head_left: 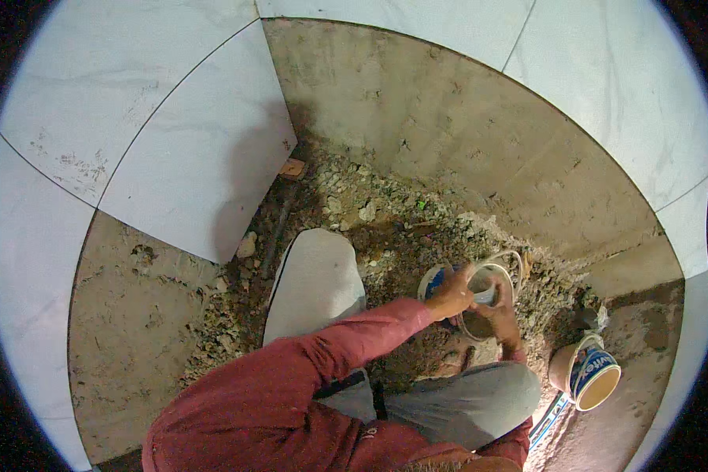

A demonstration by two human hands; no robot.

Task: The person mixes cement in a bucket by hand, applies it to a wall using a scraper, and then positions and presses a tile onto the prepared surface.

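Note:
A small plastic bucket (434, 280), white with blue on its side, lies tilted on the rubble to the right of my knees, its open mouth facing me. Its pale handle (518, 263) loops out past the rim on the far right. My left hand (451, 294), at the end of a red sleeve, is closed on the rim's left side. My right hand (499, 316) reaches up past my right knee to the mouth, its fingers curled. Between the hands shows something pale (484, 296); I cannot make out what it is.
A second bucket (595, 387), white and blue, lies tipped at the right, beside a blue-edged level-like bar (548, 422). Broken mortar and stones (362, 200) cover the ground before me. White marbled tiles (189, 149) line the walls, with bare cement (480, 118) below. A brick piece (293, 168) sits at the corner.

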